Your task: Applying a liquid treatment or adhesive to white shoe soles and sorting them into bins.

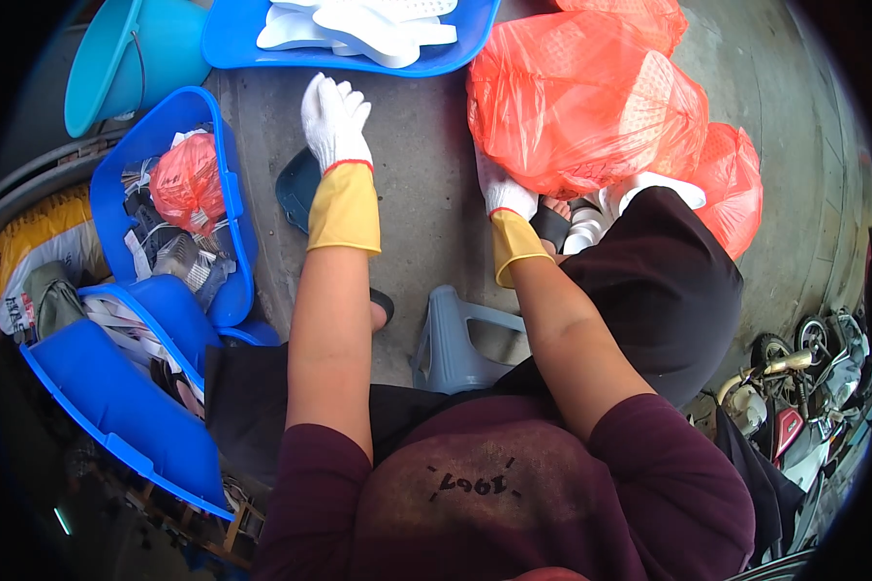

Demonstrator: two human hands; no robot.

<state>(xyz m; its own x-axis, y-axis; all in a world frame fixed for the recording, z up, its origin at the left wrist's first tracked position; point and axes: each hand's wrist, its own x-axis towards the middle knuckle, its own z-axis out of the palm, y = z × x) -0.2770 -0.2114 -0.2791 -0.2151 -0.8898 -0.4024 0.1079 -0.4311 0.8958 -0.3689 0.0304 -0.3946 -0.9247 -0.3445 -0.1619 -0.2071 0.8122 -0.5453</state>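
Observation:
My left hand (335,121), in a white knit glove with a yellow rubber cuff, reaches forward just short of the blue basin (358,66). Its fingers are stretched out and nothing is in them. White sole-shaped pieces (368,31) lie piled in that basin. My right hand (507,192), gloved the same way, is at the lower left side of a large red plastic bag (591,107). The bag covers its fingers, so their grip is hidden. More white pieces show through the thin plastic, and some white pieces (586,228) lie beside my foot.
At the left stand a teal bucket (107,68) and a blue bin (116,208) holding a small red bag (189,184) and scraps. Blue tubs (116,407) sit nearer. A grey stool (451,344) is between my legs; motorcycles (794,397) are at the right.

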